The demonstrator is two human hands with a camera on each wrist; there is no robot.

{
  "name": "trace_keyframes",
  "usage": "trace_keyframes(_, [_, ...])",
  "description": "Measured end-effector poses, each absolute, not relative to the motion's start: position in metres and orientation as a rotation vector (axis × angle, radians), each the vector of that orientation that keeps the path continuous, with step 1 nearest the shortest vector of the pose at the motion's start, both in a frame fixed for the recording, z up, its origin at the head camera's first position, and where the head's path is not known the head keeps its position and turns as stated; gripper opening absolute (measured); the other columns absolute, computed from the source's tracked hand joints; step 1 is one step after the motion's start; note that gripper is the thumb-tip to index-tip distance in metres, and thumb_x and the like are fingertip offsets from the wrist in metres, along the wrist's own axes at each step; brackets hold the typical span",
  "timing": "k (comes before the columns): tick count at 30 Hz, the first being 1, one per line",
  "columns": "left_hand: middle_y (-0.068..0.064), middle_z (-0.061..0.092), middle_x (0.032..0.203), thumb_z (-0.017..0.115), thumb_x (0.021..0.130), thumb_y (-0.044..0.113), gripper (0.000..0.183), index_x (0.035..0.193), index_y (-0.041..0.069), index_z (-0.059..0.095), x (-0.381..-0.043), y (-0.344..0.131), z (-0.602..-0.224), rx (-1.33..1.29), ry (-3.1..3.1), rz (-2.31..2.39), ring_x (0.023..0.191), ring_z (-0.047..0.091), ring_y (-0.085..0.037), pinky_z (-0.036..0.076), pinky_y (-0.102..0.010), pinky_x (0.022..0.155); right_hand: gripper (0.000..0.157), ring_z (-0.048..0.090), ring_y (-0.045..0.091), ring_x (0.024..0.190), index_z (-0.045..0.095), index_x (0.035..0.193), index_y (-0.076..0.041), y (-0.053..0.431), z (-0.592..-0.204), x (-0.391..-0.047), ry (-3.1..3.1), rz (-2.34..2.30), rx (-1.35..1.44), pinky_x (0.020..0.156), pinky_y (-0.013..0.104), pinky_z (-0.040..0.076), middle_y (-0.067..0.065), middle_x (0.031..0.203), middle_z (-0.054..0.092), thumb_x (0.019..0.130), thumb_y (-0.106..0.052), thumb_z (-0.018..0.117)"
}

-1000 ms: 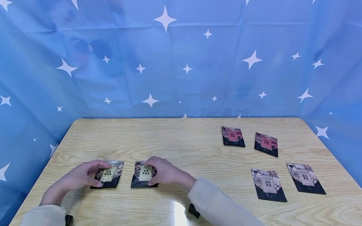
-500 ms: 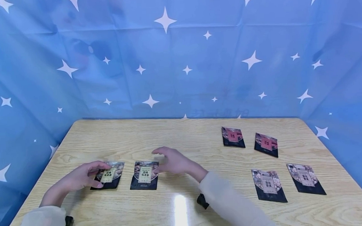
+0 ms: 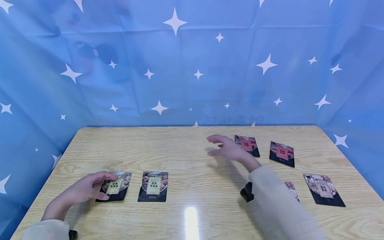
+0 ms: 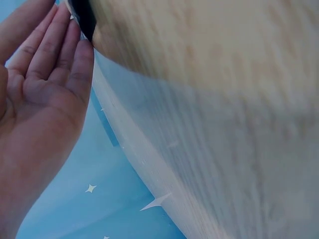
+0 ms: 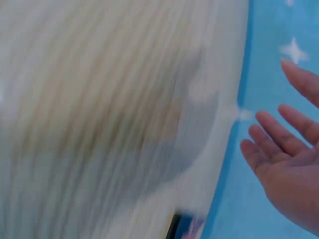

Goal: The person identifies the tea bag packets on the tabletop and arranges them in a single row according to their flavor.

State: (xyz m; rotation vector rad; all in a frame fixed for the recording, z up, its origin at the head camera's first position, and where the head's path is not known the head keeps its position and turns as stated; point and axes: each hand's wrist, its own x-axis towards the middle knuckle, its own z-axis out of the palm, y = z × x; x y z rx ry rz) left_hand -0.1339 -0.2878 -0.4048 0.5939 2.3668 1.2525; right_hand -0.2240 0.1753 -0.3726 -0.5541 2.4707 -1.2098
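One green-labelled packet lies on the desk; the right hand, fingers parted and holding nothing, has moved from just beside it to well right of it. Left of that packet, the left hand rests spread on a second packet. Only the right wrist view shows the right hand's palm.

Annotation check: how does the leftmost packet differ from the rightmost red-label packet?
Label: yellow on the leftmost packet, red on the rightmost red-label packet. Cover: the left hand partly hides the leftmost packet; no hand covers the rightmost red-label packet. Both have a dark lower band and a patterned upper part.
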Motion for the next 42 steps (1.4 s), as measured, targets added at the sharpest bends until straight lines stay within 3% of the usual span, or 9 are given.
trace_keyframes(3, [-0.030, 0.045, 0.126, 0.073, 0.078, 0.013, 0.055, 0.123, -0.008, 0.050, -0.134, -0.287, -0.405, 0.589, 2.365, 1.246, 0.116, 0.037, -0.052, 0.030, -0.066, 0.093, 0.058, 0.031, 0.041, 0.129, 0.037, 0.139, 0.005, 0.202, -0.373, -0.231, 2.509, -1.194, -0.483, 0.104, 0.052, 0.029, 0.025, 0.138, 0.039, 0.090, -0.012, 0.062])
trace_keyframes(14, [-0.031, 0.045, 0.126, 0.072, 0.079, 0.013, 0.055, 0.124, -0.009, 0.049, -0.135, -0.286, -0.406, 0.603, 2.361, 1.247, 0.117, 0.036, -0.053, 0.029, -0.066, 0.094, 0.061, 0.027, 0.044, 0.130, 0.028, 0.142, 0.006, 0.275, -0.378, -0.239, 2.506, -1.198, -0.295, 0.099, 0.055, 0.034, 0.029, 0.142, 0.030, 0.093, -0.014, 0.057])
trace_keyframes(19, [-0.031, 0.043, 0.128, 0.072, 0.079, 0.013, 0.055, 0.124, -0.008, 0.049, -0.136, -0.286, -0.406, 0.598, 2.358, 1.245, 0.118, 0.035, -0.053, 0.029, -0.065, 0.094, 0.060, 0.031, 0.046, 0.126, 0.030, 0.140, 0.009, 0.289, -0.386, -0.236, 2.564, -1.120, -0.293, 0.098, 0.057, 0.034, 0.031, 0.137, 0.034, 0.093, -0.016, 0.058])
trace_keyframes(33, [-0.031, 0.044, 0.128, 0.072, 0.079, 0.014, 0.055, 0.124, -0.008, 0.050, -0.135, -0.287, -0.405, 0.603, 2.371, 1.236, 0.118, 0.037, -0.051, 0.030, -0.062, 0.095, 0.054, 0.033, 0.046, 0.124, 0.037, 0.136, 0.009, 0.286, -0.396, -0.233, 2.658, -1.005, -0.269, 0.098, 0.057, 0.034, 0.032, 0.134, 0.038, 0.092, -0.013, 0.058])
trace_keyframes(42, [-0.031, 0.044, 0.127, 0.072, 0.080, 0.013, 0.055, 0.124, -0.009, 0.049, -0.134, -0.288, -0.405, 0.607, 2.372, 1.237, 0.117, 0.036, -0.053, 0.031, -0.064, 0.094, 0.053, 0.042, 0.043, 0.117, 0.042, 0.135, 0.006, 0.259, -0.396, -0.222, 2.673, -0.951, -0.399, 0.093, 0.054, 0.039, 0.028, 0.128, 0.046, 0.089, -0.012, 0.062])
